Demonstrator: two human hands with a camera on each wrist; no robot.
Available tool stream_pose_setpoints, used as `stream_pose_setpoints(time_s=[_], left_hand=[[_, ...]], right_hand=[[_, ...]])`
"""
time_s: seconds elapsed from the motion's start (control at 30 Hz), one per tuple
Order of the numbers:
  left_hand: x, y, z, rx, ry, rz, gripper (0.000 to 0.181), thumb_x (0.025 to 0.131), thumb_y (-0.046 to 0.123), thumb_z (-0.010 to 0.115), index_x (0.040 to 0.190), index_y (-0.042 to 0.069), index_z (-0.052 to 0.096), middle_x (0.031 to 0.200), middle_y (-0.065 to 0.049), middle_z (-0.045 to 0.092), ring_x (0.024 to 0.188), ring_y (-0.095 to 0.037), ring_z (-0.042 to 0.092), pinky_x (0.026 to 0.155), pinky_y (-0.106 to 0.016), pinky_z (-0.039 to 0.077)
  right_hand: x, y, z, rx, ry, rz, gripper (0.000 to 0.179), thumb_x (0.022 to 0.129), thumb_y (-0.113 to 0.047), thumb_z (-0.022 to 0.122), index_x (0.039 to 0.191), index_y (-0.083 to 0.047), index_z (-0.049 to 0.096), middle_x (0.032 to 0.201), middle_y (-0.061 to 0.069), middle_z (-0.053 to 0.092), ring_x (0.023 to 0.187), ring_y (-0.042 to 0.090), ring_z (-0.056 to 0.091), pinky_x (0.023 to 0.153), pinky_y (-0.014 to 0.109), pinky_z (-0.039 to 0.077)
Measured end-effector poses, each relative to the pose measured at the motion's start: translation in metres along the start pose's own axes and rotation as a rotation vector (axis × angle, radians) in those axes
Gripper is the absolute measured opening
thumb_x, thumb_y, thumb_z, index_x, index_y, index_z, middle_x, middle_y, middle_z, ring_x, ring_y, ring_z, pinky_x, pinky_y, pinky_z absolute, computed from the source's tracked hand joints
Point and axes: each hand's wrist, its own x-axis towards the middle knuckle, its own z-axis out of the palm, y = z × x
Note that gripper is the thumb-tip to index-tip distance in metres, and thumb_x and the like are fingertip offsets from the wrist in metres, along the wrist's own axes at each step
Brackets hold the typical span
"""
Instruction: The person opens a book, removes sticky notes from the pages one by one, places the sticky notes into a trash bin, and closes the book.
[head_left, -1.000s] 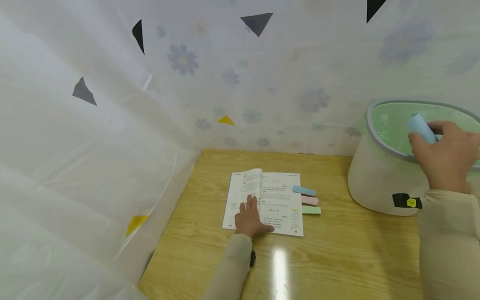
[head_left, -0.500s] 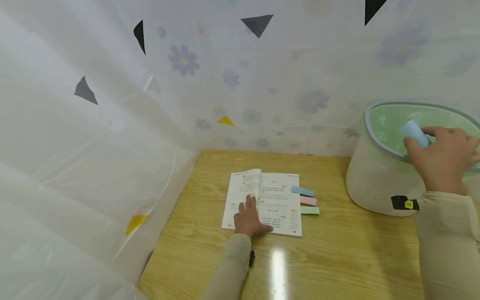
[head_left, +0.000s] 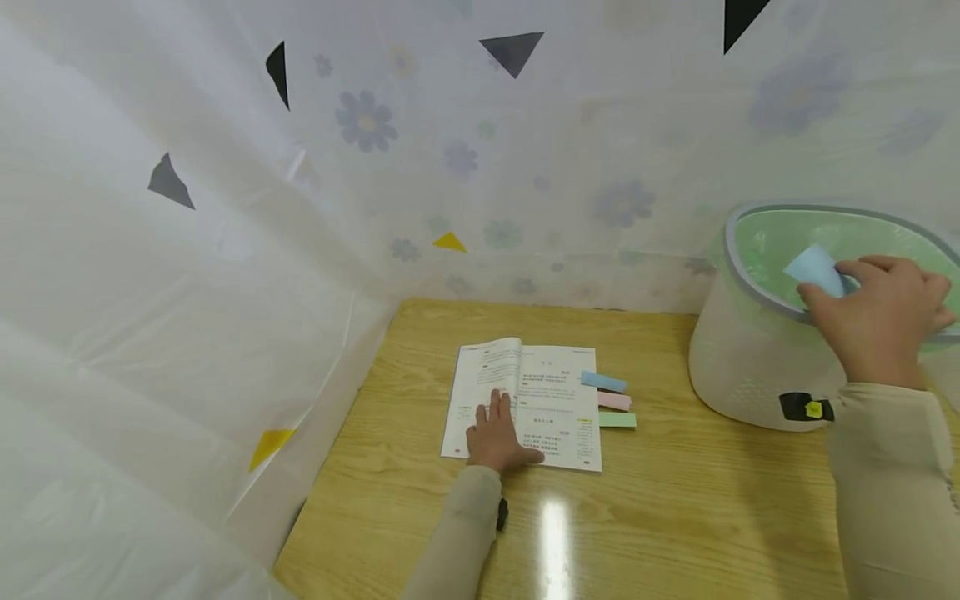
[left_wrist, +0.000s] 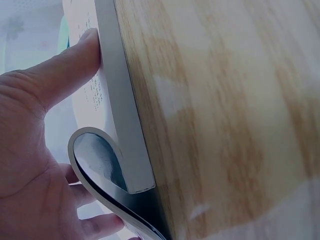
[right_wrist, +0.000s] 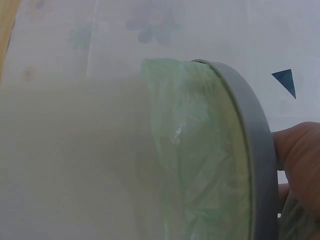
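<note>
An open book (head_left: 558, 400) lies on the wooden table, with blue (head_left: 603, 382), pink (head_left: 614, 401) and green (head_left: 618, 420) paper strips sticking out from its right edge. My left hand (head_left: 497, 437) rests on the lower part of the book, fingers spread. In the left wrist view, the thumb lies on one page and the left side of the book (left_wrist: 125, 125) curves up from the spine. Over the mouth of a trash bin (head_left: 750, 358), my right hand (head_left: 881, 312) pinches a piece of light blue paper (head_left: 813, 268) between thumb and fingers. In the right wrist view the bin's rim hides that paper.
The bin has a grey rim (right_wrist: 257, 150) and a pale green plastic liner (right_wrist: 195, 150). It stands at the table's right. White sheeting (head_left: 562, 167) with flower prints hangs behind and to the left. Bare wooden table (head_left: 697, 500) lies between book and bin.
My right hand has shifted slightly left and down over the bin. The blue paper in it has tilted and shows a broader face. My left hand stays on the book.
</note>
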Motion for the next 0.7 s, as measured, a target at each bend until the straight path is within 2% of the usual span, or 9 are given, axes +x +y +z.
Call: stream_pose_setpoints(time_s=[0.1,0.23,0.43,0.57,0.7], left_hand=[[0.001,-0.001,0.001,0.003,-0.01,-0.006,0.124,0.064,0.058,0.087,0.159,0.012,0.021,0.168,-0.008,0.017,0.151,-0.037,0.027,0.11,-0.059,0.039],[0.001,0.0,0.001,0.003,-0.02,-0.006,0.123,0.066,0.057,0.087,0.159,0.012,0.021,0.168,-0.008,0.017,0.151,-0.037,0.026,0.11,-0.058,0.039],[0.002,0.001,-0.002,0.003,-0.025,-0.011,0.123,0.067,0.057,0.086,0.159,0.013,0.018,0.169,-0.007,0.014,0.152,-0.037,0.024,0.113,-0.059,0.036],[0.001,0.001,0.0,0.005,-0.018,-0.009,0.124,0.065,0.058,0.087,0.159,0.013,0.019,0.169,-0.006,0.015,0.152,-0.037,0.025,0.111,-0.058,0.038],[0.0,0.0,0.001,0.009,-0.014,-0.006,0.124,0.065,0.059,0.087,0.159,0.012,0.02,0.168,-0.007,0.016,0.151,-0.036,0.026,0.109,-0.059,0.04]], right_hand=[[0.0,-0.001,-0.001,-0.004,-0.043,0.011,0.063,0.096,-0.034,0.05,0.144,0.006,0.044,0.157,0.03,0.028,0.145,0.053,0.012,0.107,0.077,0.004],[0.0,-0.001,-0.001,-0.002,-0.05,0.017,0.064,0.098,-0.036,0.049,0.147,0.004,0.041,0.161,0.026,0.023,0.147,0.051,0.009,0.108,0.078,0.0],[-0.001,-0.004,-0.001,0.03,0.02,-0.004,0.057,0.099,-0.034,0.047,0.144,0.002,0.048,0.159,0.024,0.03,0.148,0.047,0.011,0.112,0.076,-0.005],[-0.004,-0.007,-0.001,0.074,0.056,-0.01,0.053,0.1,-0.032,0.046,0.142,0.0,0.051,0.157,0.022,0.035,0.148,0.043,0.013,0.114,0.073,-0.003],[-0.01,-0.012,0.002,0.149,0.17,-0.06,0.047,0.099,-0.031,0.048,0.134,-0.002,0.06,0.151,0.016,0.046,0.146,0.037,0.021,0.118,0.066,-0.001]])
